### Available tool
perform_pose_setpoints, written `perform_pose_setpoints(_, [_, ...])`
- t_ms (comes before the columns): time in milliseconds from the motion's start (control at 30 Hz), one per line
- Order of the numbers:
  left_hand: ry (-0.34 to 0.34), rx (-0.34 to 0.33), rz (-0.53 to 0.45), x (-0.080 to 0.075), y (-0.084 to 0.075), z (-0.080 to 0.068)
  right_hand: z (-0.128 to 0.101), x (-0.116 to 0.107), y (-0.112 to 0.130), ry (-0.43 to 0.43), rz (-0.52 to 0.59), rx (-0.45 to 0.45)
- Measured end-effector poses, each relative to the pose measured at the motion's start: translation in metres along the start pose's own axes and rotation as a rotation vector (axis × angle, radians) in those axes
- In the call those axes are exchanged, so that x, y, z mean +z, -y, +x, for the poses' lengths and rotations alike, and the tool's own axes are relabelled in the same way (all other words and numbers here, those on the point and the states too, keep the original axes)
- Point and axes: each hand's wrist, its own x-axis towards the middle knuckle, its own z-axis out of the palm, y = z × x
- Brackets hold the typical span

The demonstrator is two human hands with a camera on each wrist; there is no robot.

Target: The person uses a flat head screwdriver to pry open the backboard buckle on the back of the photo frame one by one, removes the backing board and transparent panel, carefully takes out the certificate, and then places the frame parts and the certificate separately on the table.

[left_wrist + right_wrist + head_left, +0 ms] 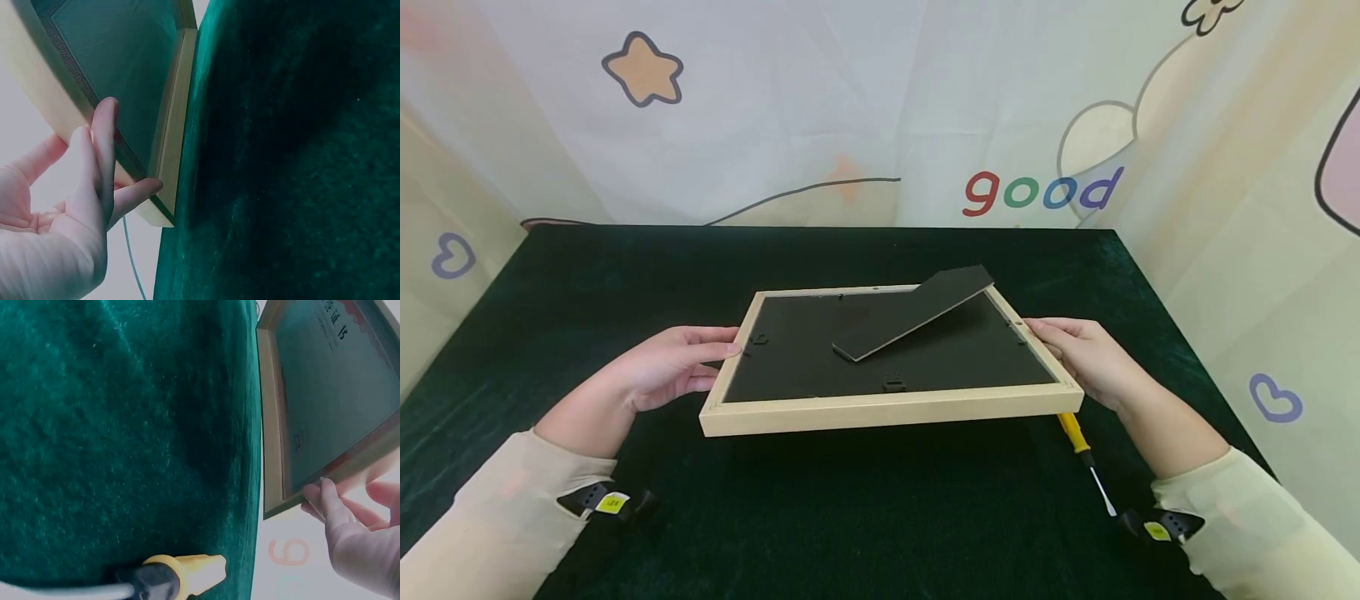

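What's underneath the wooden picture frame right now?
Under the raised light wooden picture frame lies dark green velvet cloth in shadow. A yellow-handled screwdriver pokes out below the right corner; its handle end is covered by the frame.

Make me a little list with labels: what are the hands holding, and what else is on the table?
Held thing: wooden picture frame, back side up, lifted off the table
Left hand: grips the frame's left edge
Right hand: grips the frame's right edge
Stand: black flap sticking up from the frame's back
Under the frame: yellow-handled screwdriver
Table: dark green cloth
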Motion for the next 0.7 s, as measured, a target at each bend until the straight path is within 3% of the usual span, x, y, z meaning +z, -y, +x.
perform_pose_setpoints(433, [-0.116, -0.009, 0.135, 0.006, 0.004, 0.002, 0.004, 0.006, -0.004, 0.021, 0.015, -0.021])
perform_pose_setpoints(700, [-0.143, -0.018, 0.238, 0.009, 0.016, 0.007, 0.006, 0.011, -0.012, 0.017, -0.04, -0.022])
